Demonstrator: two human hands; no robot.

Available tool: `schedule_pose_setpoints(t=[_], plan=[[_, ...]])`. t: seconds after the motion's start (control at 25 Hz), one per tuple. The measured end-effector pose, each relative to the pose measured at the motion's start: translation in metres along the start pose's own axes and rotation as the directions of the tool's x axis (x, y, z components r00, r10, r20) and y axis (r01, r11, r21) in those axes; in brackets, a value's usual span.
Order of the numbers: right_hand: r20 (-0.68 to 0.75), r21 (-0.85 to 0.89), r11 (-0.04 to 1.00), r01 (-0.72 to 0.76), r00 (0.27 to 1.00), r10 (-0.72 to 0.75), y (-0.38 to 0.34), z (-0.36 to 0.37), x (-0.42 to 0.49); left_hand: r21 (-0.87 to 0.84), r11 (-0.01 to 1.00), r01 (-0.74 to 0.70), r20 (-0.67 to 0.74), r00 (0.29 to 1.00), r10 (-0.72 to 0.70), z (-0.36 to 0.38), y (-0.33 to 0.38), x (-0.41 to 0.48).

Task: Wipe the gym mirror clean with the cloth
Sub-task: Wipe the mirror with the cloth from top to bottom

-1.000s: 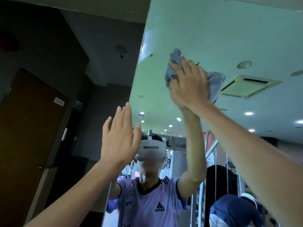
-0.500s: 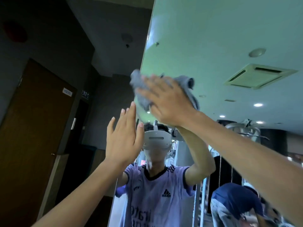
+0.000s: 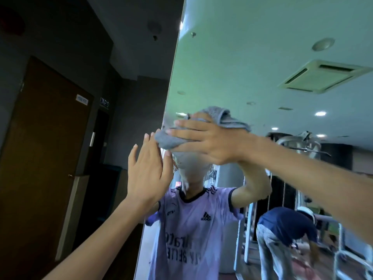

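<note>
Right hand (image 3: 203, 138) lies flat, fingers straight, pressing the cloth (image 3: 224, 117) to the mirror (image 3: 242, 57); the cloth bunches out past its fingertips and above its knuckles; left hand (image 3: 148, 170), just below and left of the right, is flat, fingers up, at the mirror's edge, holding nothing.

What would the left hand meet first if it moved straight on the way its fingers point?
Probably the cloth, bunched under the right hand just above the left hand; depth is unclear, so it may only brush past.
</note>
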State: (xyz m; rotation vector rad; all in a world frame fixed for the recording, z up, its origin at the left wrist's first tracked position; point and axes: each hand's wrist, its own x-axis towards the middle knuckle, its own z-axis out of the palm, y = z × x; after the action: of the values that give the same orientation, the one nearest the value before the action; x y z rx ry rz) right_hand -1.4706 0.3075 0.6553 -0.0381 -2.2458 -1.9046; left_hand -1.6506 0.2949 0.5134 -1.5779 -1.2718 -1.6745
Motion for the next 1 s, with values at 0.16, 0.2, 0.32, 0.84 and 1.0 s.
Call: schedule_pose_setpoints(t=[0.16, 0.2, 0.32, 0.84, 1.0], plan=[[-0.063, -0.038, 0.874, -0.484, 0.874, 0.481, 0.044, -0.014, -0.001, -0.041, 0.999, 0.014, 0.004, 1.0, -0.014, 0.001, 0.0, -0.009], [-0.119, -0.06, 0.764, -0.643, 0.764, 0.634, 0.034, -0.007, 0.012, -0.043, 0.999, 0.02, -0.001, 1.0, -0.02, 0.001, 0.001, -0.008], [-0.129, -0.004, 0.894, -0.448, 0.887, 0.443, -0.024, 0.006, 0.021, -0.017, 0.999, 0.04, 0.002, 0.999, -0.04, 0.002, -0.001, -0.013], [0.026, 0.004, 1.0, 0.006, 1.0, -0.006, -0.027, -0.001, -0.025, -0.03, 0.999, 0.045, 0.073, 0.996, -0.043, 0.0, -0.012, -0.044], [-0.12, -0.077, 0.769, -0.635, 0.771, 0.625, -0.029, 0.001, 0.004, 0.012, 0.999, 0.049, 0.09, 0.995, -0.05, 0.005, -0.017, -0.062]])
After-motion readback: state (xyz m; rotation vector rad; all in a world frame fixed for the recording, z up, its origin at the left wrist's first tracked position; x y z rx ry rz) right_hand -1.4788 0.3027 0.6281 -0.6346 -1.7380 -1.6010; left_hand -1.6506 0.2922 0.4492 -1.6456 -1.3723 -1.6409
